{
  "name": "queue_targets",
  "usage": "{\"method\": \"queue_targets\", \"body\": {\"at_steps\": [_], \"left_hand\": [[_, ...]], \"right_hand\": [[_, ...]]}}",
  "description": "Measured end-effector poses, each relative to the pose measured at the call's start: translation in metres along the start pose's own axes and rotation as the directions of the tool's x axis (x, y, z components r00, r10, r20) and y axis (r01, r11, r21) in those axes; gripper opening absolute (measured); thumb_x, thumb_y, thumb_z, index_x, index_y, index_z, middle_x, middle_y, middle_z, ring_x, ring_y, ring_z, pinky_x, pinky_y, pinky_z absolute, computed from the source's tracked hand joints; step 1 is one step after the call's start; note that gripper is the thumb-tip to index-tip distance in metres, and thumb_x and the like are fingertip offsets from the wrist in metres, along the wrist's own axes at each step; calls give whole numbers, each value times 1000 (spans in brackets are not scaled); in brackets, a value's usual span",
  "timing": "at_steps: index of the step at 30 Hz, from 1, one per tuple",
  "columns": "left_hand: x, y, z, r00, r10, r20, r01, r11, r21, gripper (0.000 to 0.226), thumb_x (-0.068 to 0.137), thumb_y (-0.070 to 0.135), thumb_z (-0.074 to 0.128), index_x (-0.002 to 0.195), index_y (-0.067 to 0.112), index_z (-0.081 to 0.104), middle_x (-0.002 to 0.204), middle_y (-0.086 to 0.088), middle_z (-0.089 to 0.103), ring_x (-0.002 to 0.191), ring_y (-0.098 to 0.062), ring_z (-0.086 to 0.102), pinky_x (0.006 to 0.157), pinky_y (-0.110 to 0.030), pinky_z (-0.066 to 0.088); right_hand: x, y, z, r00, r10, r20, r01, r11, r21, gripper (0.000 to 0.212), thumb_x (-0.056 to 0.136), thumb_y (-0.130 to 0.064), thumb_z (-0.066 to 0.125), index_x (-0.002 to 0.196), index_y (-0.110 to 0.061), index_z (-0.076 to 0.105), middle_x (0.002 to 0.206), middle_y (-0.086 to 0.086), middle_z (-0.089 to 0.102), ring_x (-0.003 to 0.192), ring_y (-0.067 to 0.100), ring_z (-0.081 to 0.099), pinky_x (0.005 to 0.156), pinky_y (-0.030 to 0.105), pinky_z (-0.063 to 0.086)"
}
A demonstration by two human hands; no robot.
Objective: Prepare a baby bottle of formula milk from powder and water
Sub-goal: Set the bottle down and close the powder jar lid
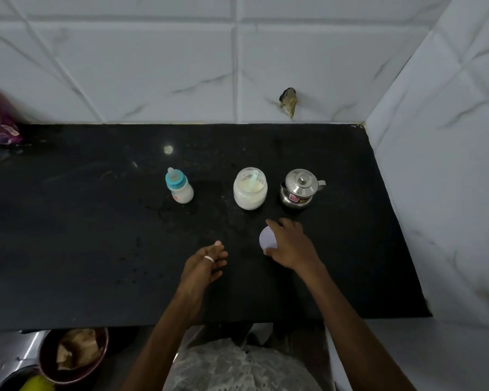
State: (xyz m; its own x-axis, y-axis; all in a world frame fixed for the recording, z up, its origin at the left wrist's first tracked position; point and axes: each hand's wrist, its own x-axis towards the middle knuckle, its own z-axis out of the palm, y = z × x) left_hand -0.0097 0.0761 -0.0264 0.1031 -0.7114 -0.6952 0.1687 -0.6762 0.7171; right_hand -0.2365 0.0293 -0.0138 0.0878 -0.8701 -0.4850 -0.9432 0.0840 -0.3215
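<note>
While the right hand (291, 245) is gripping the lid (268, 237), the left hand (203, 266) is idling loose and empty; I'm suggesting bracing the powder jar (250, 193), seating lid square.

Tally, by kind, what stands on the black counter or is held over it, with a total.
Baby bottle: 1
Open powder jar: 1
Scoop in the jar: 1
Lidded steel pot: 1
White lid, held by the right hand: 1
Purple packet at the left edge: 1
Total: 6
</note>
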Motion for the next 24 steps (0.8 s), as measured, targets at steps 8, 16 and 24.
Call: {"method": "queue_targets", "body": {"at_steps": [8,16,24], "left_hand": [[31,35,6,943,301,146,-333,885,326,66,82,30,86,138,30,51,137,7,59,120,-11,60,96,-30,53],[85,67,37,850,411,328,-526,666,529,128,65,37,97,163,22,16,169,-2,24,152,-21,29,122,-45,33],[119,66,68,783,460,418,-611,693,382,139,61,30,100,163,22,7,167,-4,28,152,-19,32,121,-49,35]], "right_hand": [[10,-11,4,998,35,52,-32,998,-62,87,85,-29,82,158,-32,34,159,7,29,144,34,29,106,46,46],[4,-19,-23,996,72,-59,-66,994,86,82,82,-22,81,154,-29,42,149,6,39,135,31,42,108,41,45],[0,-46,-112,946,-23,-324,97,972,213,83,81,-23,85,153,-30,44,152,2,42,135,17,44,103,27,37]]}}
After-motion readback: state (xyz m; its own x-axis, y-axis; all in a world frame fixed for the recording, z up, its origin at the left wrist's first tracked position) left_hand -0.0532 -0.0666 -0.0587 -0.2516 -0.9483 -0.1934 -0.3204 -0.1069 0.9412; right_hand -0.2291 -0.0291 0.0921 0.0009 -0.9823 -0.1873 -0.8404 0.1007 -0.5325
